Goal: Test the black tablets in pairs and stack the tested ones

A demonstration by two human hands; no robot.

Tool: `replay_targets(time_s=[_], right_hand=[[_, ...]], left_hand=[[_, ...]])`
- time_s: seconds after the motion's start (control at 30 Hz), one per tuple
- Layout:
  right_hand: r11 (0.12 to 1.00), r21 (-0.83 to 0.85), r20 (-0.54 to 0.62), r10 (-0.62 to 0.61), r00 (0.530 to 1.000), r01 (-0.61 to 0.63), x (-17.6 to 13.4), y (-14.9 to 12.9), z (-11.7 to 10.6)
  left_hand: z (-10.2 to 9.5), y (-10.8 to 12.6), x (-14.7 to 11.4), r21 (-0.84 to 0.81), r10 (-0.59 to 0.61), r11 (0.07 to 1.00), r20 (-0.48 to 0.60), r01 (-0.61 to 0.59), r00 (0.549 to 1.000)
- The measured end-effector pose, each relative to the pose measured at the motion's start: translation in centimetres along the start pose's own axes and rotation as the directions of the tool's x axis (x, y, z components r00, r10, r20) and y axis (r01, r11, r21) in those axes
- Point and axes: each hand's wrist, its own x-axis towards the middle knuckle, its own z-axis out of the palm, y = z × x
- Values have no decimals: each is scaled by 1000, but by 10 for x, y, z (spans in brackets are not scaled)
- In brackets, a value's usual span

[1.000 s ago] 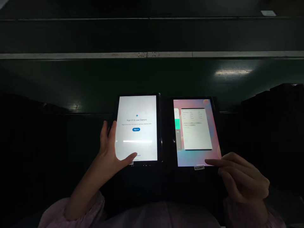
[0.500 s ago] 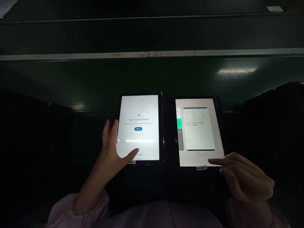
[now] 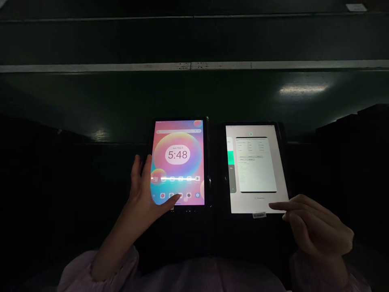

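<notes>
At the lower-left edge of a black-framed, pink-and-blue-lit tablet [image 3: 178, 140], the left hand [image 3: 142, 198] spreads wide, gripping nothing; across a narrow gap, the empty, half-curled right hand [image 3: 320, 227] extends one finger over a black-framed, white-lit tablet [image 3: 257, 174].

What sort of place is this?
Likely a dim factory or workshop: the left tablet and right tablet lie lit side by side, a barcode-like label shows at the right one's lower edge, and a pale strip crosses the dark green surface.

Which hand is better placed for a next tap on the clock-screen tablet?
The left hand, likely: its thumb reaches over the bottom icons of the clock-screen tablet, while the right hand points at the other tablet.
</notes>
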Motion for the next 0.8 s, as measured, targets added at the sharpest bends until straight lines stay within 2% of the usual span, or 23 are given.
replay_targets(time_s=[0.13, 0.23, 0.47, 0.53, 0.7, 0.8], right_hand=[[1000, 13, -19, -8, 1000, 9, 2, -2, 0], [999, 42, -28, -12, 1000, 13, 5, -1, 1], [998, 58, -33, 14, 999, -12, 3, -3, 2], [999, 45, -30, 9, 1000, -8, 3, -3, 2], [999, 24, -17, -32, 999, 33, 5, 1, 0], [999, 19, -8, -48, 999, 48, 5, 3, 0]], left_hand=[[6, 4, 1, -31, 8, 999, -100, -11, 995], [5, 5, 1, -38, 27, 999, -109, -31, 994], [-12, -5, 2, -97, 13, 995, 21, -11, 1000], [-14, -7, 2, -129, 9, 992, 25, -5, 1000], [-11, -4, 10, -355, -165, 923, -16, 149, 986], [-6, 4, 13, -298, -208, 939, -97, 171, 973]])
